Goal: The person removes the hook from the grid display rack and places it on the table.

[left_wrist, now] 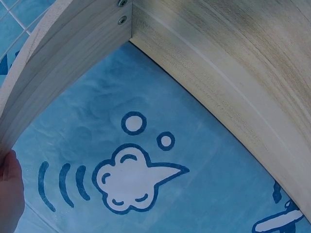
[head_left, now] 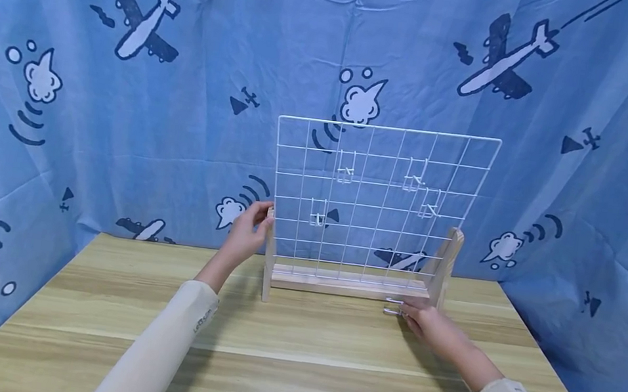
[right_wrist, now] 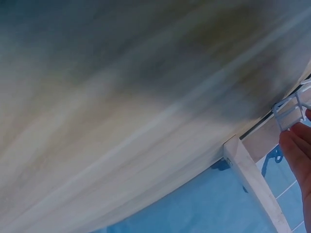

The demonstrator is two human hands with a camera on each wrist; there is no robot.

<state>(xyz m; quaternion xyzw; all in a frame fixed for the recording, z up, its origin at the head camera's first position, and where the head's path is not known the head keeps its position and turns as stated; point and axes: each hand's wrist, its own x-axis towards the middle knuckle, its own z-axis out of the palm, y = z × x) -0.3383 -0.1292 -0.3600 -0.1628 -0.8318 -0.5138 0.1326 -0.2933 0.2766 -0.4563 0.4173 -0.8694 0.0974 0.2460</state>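
A white wire grid panel (head_left: 370, 193) stands upright in a wooden stand (head_left: 349, 287). Several white wire hooks hang on it, among them one at the upper left (head_left: 345, 172) and one lower down (head_left: 317, 217). At the top of the stand's left post (left_wrist: 53, 63), my left hand (head_left: 248, 230) grips the wood with thumb and fingers. Low in front of the stand's right end, my right hand (head_left: 433, 328) pinches a loose white wire hook (right_wrist: 290, 110), its two prongs pointing left in the head view. The right fingertips (right_wrist: 291, 145) show at the hook's edge.
The stand rests on a wood-grain table (head_left: 292, 359) toward its far edge. Behind and at both sides hangs a blue curtain (head_left: 216, 77) printed with planes and clouds. The right post (head_left: 446, 266) rises just behind my right hand.
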